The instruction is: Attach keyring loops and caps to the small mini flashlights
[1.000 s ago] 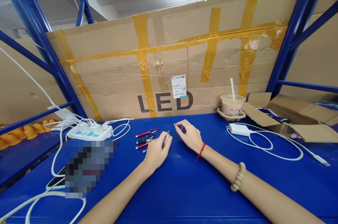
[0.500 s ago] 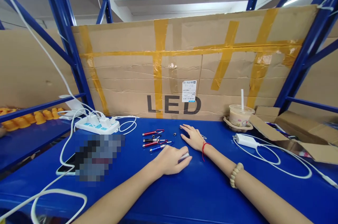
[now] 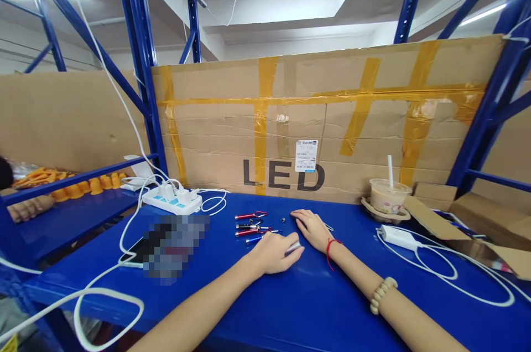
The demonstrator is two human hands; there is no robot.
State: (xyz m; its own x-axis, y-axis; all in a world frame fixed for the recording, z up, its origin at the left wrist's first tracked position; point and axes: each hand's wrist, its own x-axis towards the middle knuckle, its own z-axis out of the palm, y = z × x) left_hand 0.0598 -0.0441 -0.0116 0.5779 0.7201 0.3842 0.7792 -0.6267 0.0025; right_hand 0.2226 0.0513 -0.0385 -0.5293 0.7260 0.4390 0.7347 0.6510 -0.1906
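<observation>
My left hand (image 3: pixel 274 253) is closed around a silvery-grey object (image 3: pixel 292 248), mostly hidden by the fingers, just above or on the blue table. Farther right, my right hand (image 3: pixel 314 230) lies palm down on the tabletop with fingers stretched out. Past its far side pokes a thin shiny metal piece (image 3: pixel 329 227); the rest is covered. Left of my hands lie several slim keychain penlights with clasps: a red penlight (image 3: pixel 245 216), a black one (image 3: pixel 244 226), another red one (image 3: pixel 246 233) and a blue one (image 3: pixel 253 240), partly behind my left hand. A tiny metal ring-like part (image 3: pixel 282 220) sits between them and my right hand.
A white power strip (image 3: pixel 172 201) with cables and a phone (image 3: pixel 135 257) beside a blurred patch are at left. At right are a drink cup (image 3: pixel 389 195) in a carrier, a white adapter (image 3: pixel 400 237) with cable and an open cardboard box (image 3: pixel 489 219). Cardboard (image 3: pixel 215 141) stands behind.
The camera view has shifted up and to the left, so everything appears lower and farther right. My hands keep nearly the same place and hold. At far left, another person's hand has come into view.
</observation>
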